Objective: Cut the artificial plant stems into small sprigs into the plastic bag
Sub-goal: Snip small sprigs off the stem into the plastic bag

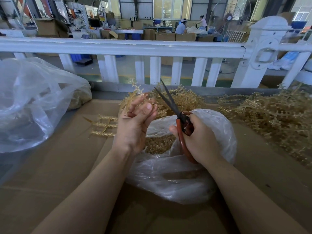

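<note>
Your left hand (135, 122) pinches a tan plant stem (137, 92) at frame centre, fingers curled round it. Right hand (194, 137) grips the scissors (170, 103), blades parted. Plastic bag (219, 125) sits open just below, sprigs (157, 144) inside. Stem looks light, springy, probably stiff; hold near the cut point.

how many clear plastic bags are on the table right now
2: one plastic bag under the hands, holding cut sprigs; a bigger bag at far left. Others may be out of view.
</note>
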`<state>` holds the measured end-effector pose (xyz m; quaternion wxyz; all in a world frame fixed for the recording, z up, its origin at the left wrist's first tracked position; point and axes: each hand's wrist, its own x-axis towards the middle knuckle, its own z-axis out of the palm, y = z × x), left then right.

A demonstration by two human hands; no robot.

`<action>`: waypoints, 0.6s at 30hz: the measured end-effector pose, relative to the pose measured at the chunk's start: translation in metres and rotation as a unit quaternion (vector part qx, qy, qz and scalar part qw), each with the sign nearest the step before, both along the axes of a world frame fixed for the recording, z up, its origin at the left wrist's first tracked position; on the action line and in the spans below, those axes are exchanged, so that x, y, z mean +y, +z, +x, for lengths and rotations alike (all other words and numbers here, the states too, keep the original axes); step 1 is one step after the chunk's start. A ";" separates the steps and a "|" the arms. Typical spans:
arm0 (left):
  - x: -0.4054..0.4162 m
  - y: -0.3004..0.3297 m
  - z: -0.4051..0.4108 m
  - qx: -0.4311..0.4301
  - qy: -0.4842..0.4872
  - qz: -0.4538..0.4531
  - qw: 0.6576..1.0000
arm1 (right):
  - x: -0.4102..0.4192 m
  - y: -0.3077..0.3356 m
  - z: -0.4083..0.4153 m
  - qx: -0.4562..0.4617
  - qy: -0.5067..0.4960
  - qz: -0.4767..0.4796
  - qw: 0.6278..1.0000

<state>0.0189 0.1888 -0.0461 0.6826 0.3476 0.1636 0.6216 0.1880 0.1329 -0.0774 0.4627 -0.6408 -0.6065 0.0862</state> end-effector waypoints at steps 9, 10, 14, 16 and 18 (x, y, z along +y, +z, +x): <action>-0.002 -0.002 0.003 0.037 0.005 0.037 0.999 | -0.002 0.001 -0.003 -0.111 -0.007 0.009 0.994; -0.002 -0.002 0.004 0.043 0.009 0.036 0.998 | -0.002 0.001 -0.003 -0.116 -0.011 0.011 0.993; -0.001 -0.002 0.004 0.057 0.023 0.022 0.998 | -0.002 0.001 -0.002 -0.138 -0.026 0.013 0.990; -0.001 -0.002 0.004 0.066 0.026 0.020 0.997 | -0.003 0.002 -0.002 -0.139 -0.028 0.015 0.990; -0.001 -0.003 0.005 0.080 0.029 0.021 0.996 | -0.003 0.003 -0.003 -0.138 -0.029 0.023 0.990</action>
